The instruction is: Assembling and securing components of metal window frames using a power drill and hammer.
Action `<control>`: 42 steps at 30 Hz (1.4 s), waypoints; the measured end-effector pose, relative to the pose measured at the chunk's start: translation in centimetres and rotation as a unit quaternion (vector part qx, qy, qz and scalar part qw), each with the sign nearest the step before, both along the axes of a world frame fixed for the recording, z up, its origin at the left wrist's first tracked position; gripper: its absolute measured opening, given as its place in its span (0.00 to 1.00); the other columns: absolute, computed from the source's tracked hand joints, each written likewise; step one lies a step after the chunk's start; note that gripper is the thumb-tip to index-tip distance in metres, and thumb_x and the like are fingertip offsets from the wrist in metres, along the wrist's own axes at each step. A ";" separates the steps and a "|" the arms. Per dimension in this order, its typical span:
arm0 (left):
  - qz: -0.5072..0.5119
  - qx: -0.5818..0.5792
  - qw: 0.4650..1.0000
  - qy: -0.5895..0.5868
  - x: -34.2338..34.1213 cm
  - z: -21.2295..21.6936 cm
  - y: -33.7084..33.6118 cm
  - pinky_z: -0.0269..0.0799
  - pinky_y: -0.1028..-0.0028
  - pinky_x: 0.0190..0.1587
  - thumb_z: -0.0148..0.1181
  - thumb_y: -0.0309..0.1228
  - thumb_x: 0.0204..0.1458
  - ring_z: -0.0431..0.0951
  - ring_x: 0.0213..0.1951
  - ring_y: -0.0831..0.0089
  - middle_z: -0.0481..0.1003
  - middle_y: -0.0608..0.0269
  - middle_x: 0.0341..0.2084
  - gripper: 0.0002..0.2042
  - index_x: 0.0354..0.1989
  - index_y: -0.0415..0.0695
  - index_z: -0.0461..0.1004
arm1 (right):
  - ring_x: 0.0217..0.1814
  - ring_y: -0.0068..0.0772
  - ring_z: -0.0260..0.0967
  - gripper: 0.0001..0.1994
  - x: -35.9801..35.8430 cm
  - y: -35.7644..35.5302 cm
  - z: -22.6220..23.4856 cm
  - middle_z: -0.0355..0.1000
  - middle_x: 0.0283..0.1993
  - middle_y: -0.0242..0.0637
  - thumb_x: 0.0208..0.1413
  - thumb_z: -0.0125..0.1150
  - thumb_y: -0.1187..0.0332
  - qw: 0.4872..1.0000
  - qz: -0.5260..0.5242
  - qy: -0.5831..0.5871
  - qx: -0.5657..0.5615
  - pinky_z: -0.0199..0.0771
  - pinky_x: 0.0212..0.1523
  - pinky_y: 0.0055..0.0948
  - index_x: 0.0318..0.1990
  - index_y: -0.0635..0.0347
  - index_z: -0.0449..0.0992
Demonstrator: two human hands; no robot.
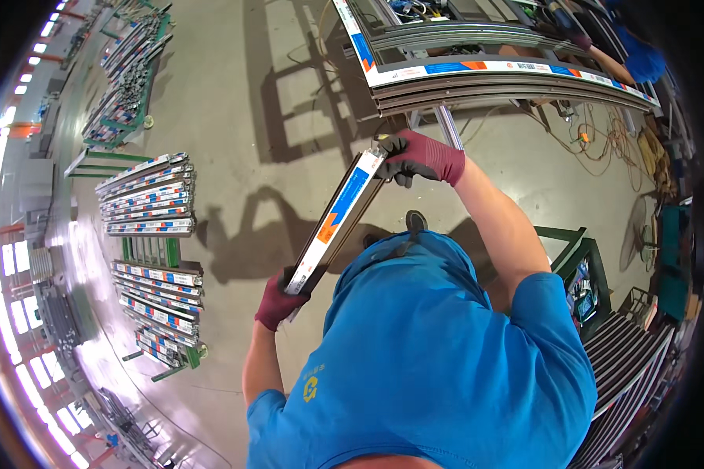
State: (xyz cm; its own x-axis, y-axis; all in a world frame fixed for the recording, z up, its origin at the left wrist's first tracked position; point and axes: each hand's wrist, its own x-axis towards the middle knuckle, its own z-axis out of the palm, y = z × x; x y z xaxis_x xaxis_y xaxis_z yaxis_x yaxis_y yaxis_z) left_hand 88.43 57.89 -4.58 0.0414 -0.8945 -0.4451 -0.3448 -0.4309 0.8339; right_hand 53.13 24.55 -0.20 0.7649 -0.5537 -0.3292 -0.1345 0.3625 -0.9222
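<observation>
Slanting across in front of me is a metal profile [342,205], dark along its sides, its upper face covered by white, blue and orange protective film. My left hand [280,302], in a maroon and dark glove, is closed around its lower left end. At the upper right end, my right hand [421,159], gloved alike, grips the profile with bent fingers near a small metallic piece. Both hands hold it off the floor. Just beyond the right hand lies a large rectangular frame [477,69] with similar film on its members.
Green racks stacked with film-covered profiles [150,205] stand to the left. Cables and hoses [602,144] lie on the floor at the right, near a fan [640,230]. Another person's arm [608,64] reaches over the frame. A rack of dark bars [626,352] stands lower right.
</observation>
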 end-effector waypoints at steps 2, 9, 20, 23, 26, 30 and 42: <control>0.010 0.011 1.000 0.006 -0.9 0.3 -0.2 0.77 0.67 0.52 0.76 0.25 0.39 0.80 0.46 0.71 0.81 0.60 0.44 0.29 0.55 0.38 0.75 | 0.20 0.15 0.67 0.04 0.0 -0.2 -0.1 0.76 0.28 0.29 0.63 0.65 0.69 1.000 0.013 -0.012 0.011 0.64 0.19 0.18 0.40 0.58 0.81; 0.029 0.022 0.998 0.045 -2.2 -1.5 0.3 0.76 0.66 0.54 0.75 0.28 0.39 0.80 0.48 0.70 0.81 0.57 0.46 0.33 0.59 0.36 0.74 | 0.15 0.12 0.51 0.09 3.0 4.8 -6.3 0.58 0.20 0.18 0.73 0.55 0.57 0.837 -0.152 -0.342 0.399 0.50 0.16 0.18 0.46 0.50 0.75; 0.058 -0.001 0.998 0.012 -5.7 -3.8 2.3 0.76 0.65 0.55 0.76 0.31 0.40 0.81 0.49 0.69 0.82 0.54 0.46 0.32 0.58 0.38 0.74 | 0.12 0.19 0.56 0.16 1.4 7.1 -4.8 0.64 0.19 0.26 0.71 0.52 0.58 0.969 -0.092 -0.047 0.223 0.55 0.13 0.23 0.30 0.52 0.75; 0.067 -0.027 0.997 -0.025 -6.7 -2.8 1.2 0.77 0.65 0.53 0.76 0.30 0.40 0.82 0.46 0.67 0.83 0.53 0.44 0.29 0.54 0.38 0.75 | 0.29 0.39 0.75 0.13 1.4 10.2 -5.6 0.74 0.27 0.39 0.66 0.59 0.55 0.927 -0.050 0.245 -0.280 0.73 0.30 0.41 0.37 0.54 0.76; 0.096 -0.055 0.993 -0.053 -7.8 -1.3 -0.8 0.78 0.66 0.51 0.75 0.28 0.40 0.83 0.46 0.67 0.83 0.53 0.43 0.27 0.52 0.38 0.75 | 0.50 0.52 0.77 0.15 0.8 7.0 -5.4 0.78 0.48 0.44 0.57 0.70 0.63 0.848 -0.161 0.244 -0.442 0.76 0.53 0.51 0.51 0.51 0.78; 0.121 -0.089 0.985 -0.081 -7.3 -1.6 -1.0 0.79 0.66 0.47 0.73 0.27 0.41 0.84 0.44 0.65 0.83 0.52 0.40 0.26 0.52 0.39 0.74 | 0.49 0.46 0.79 0.16 -1.0 3.8 -0.1 0.77 0.51 0.47 0.55 0.74 0.69 0.838 -0.302 0.111 -0.442 0.79 0.51 0.39 0.49 0.61 0.78; 0.103 -0.099 0.972 -0.186 -7.0 -2.9 -1.3 0.78 0.56 0.44 0.75 0.34 0.38 0.82 0.42 0.46 0.81 0.49 0.39 0.24 0.45 0.43 0.75 | 0.36 0.24 0.74 0.12 2.1 6.3 5.9 0.74 0.37 0.37 0.57 0.70 0.76 0.832 -0.292 0.037 -0.470 0.73 0.35 0.24 0.48 0.63 0.82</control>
